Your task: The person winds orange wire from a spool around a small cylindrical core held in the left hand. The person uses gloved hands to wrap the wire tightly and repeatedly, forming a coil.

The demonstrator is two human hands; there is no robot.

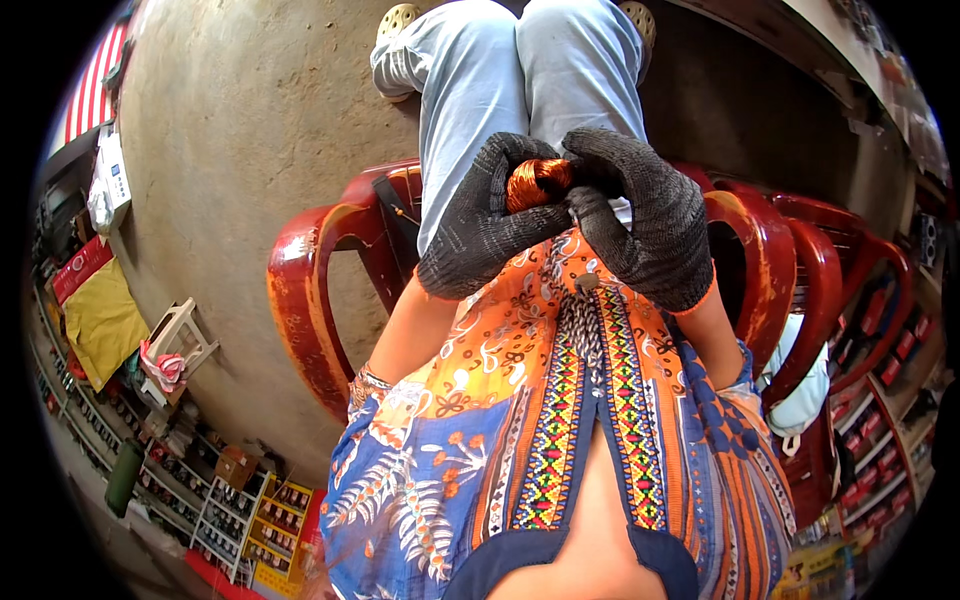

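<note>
A bundle of shiny copper-coloured wire (537, 184) sits between my two hands, above my lap. My left hand (482, 220), in a dark grey knitted glove, is closed around its left side, fingers over the far side and thumb along the near side. My right hand (645, 215), in a matching glove, is bent in at the bundle's right end, fingertips and thumb drawn together against it. What exactly lies between those right fingertips is partly hidden by the glove. A bit of something white shows beneath the right palm.
I sit in a worn red armchair (312, 300), its arms on both sides of me. More red chairs (850, 235) stand at right, a pale bag (800, 385) on one. At left are a white plastic stool (183, 345), a yellow cloth (103, 318) and stocked shelves (225, 520).
</note>
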